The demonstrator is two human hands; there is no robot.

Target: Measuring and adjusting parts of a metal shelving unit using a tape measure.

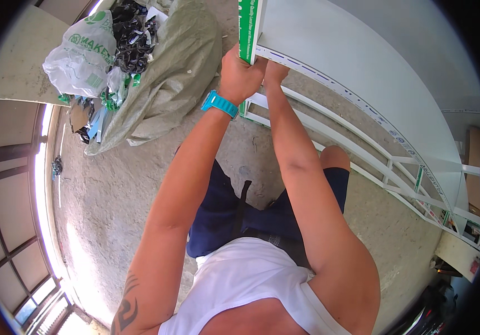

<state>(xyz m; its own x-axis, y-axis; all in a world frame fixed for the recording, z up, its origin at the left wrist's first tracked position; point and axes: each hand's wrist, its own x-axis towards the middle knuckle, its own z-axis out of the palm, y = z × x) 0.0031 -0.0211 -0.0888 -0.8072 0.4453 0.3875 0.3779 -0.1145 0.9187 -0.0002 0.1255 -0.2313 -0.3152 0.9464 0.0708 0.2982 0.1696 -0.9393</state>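
A large white panel lies flat at the upper right, with a white metal profile along its curved-looking near edge. At its left corner stands a profile covered in green-and-white film. My left hand, with a turquoise watch at the wrist, is closed around the lower end of this filmed profile. Close beside it, my right hand is curled beneath the panel's edge; its fingertips and whatever they hold are hidden. Below the panel, a white metal frame of long bars and short crosspieces runs down to the right.
A greenish woven sack lies at the upper left beside a white plastic bag and black plastic scraps. A dark-framed, paned wall or door borders the left. Cardboard stands far right. Rough concrete floor surrounds my legs.
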